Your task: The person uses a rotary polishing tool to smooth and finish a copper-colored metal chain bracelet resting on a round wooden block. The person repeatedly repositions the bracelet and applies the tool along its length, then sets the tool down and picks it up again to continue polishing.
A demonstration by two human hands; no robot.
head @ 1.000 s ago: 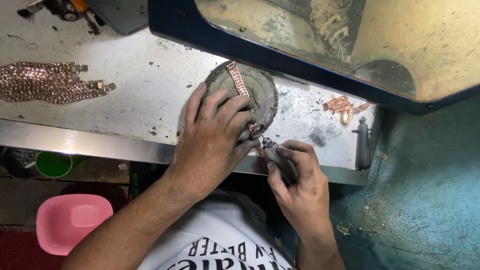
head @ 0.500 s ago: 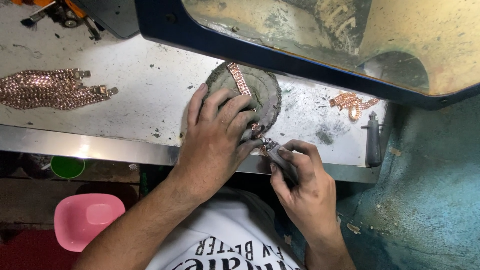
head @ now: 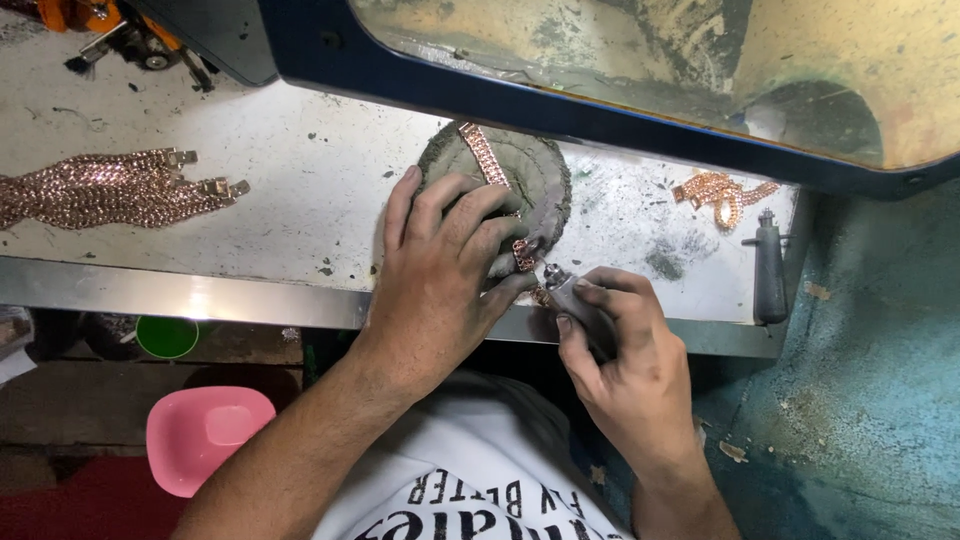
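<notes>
My left hand [head: 440, 265] lies flat on a round grey pad [head: 530, 170] on the metal workbench [head: 300, 170], pressing down a rose-gold chain bracelet [head: 485, 155] that runs across the pad. My right hand [head: 625, 350] grips a small metal hand tool [head: 565, 290], whose tip meets the bracelet links near my left fingertips at the pad's near edge. Part of the bracelet is hidden under my left fingers.
A bundle of several rose-gold chains [head: 110, 185] lies at the left of the bench. A small heap of chain [head: 720, 190] and a dark tool [head: 768, 270] sit at the right. A blue-framed tank [head: 600, 110] overhangs the back. Below are a pink bowl [head: 200, 435] and a green cup [head: 165, 335].
The view has shifted a little; both hands stay at the pad, with the right hand's tool still working at the bracelet end.
</notes>
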